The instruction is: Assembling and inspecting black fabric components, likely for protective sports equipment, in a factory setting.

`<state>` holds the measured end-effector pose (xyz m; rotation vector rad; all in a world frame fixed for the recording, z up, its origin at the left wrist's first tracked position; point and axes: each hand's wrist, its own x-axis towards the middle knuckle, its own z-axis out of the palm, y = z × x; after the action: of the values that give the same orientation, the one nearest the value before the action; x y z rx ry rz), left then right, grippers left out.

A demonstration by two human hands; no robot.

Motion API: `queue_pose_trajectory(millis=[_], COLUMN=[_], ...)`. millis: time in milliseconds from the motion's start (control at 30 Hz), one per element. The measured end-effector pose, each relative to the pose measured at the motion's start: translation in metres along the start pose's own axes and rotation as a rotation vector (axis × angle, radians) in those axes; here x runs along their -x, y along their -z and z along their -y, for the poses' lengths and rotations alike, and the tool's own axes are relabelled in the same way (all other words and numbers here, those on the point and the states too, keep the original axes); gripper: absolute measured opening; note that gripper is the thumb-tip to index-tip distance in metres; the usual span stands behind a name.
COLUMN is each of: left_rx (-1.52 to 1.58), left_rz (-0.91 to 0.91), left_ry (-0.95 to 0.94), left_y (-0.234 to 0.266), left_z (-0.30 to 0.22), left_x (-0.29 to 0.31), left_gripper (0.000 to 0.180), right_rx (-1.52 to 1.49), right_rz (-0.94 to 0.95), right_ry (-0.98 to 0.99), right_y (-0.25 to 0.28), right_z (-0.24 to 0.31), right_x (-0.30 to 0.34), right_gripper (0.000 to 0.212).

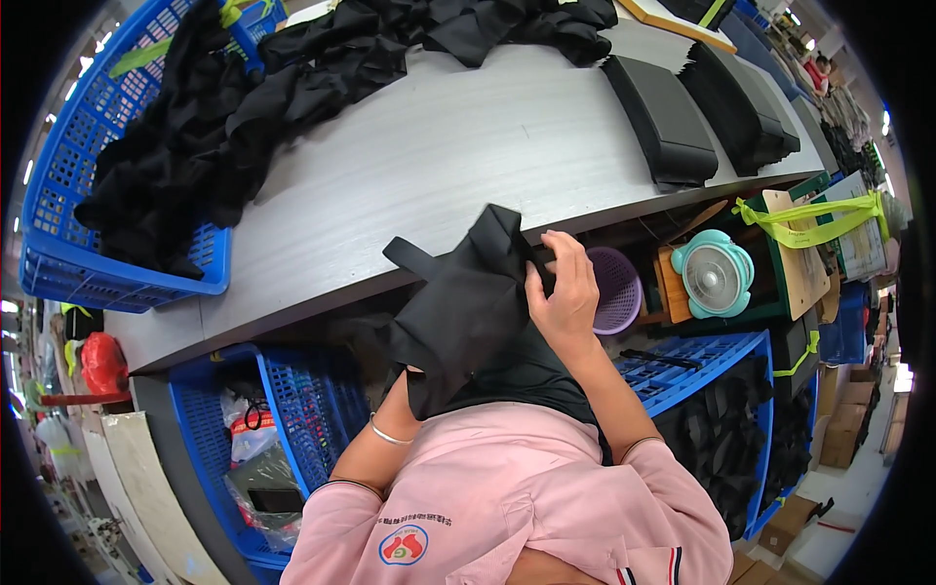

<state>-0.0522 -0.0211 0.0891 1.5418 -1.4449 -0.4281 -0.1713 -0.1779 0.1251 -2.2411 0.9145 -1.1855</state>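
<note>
A black sewn fabric piece (453,302) with a short strap or flap standing out on its left is held up in front of my body, near the table's front edge. My right hand (565,297) is closed at its right edge, the thumb and fingers pinching the black cloth. My left forearm, with a silver bangle (390,431) on the wrist, reaches up beneath the piece. The fabric covers nearly all of my left hand (414,370), so its fingers are hidden.
On the grey table (439,146), black fabric pieces (331,83) spill from a blue basket (127,268). Stacked black panels (663,122) lie at right. Below stand a blue crate (219,429), a purple basket (616,292), a turquoise fan (717,273) and another blue crate (765,429).
</note>
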Motion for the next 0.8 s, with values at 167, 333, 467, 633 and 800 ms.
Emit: queue_pose_trajectory(millis=[167, 333, 467, 633, 800], left_rx=[0.056, 0.012, -0.061, 0.728, 0.679], left_rz=[0.048, -0.036, -0.122, -0.311, -0.524], left_ry=[0.141, 0.134, 0.133, 0.622, 0.444], left_y=[-0.007, 0.026, 0.041, 0.016, 0.021], left_z=[-0.013, 0.038, 0.076, 0.034, 0.029], left_x=[-0.003, 0.005, -0.019, -0.068, -0.041], left_gripper=[0.042, 0.044, 0.046, 0.047, 0.031], right_rx=[-0.082, -0.988, -0.96, -0.27, -0.175], right_rz=[0.145, 0.658, 0.572, 0.008, -0.096], right_ry=[0.082, -0.309, -0.224, 0.134, 0.013], right_y=[-0.003, 0.037, 0.024, -0.01, -0.012], right_z=[-0.022, -0.024, -0.039, -0.072, -0.059], right_x=[0.002, -0.026, -0.068, -0.14, -0.104], right_gripper=[0.014, 0.014, 0.014, 0.02, 0.014])
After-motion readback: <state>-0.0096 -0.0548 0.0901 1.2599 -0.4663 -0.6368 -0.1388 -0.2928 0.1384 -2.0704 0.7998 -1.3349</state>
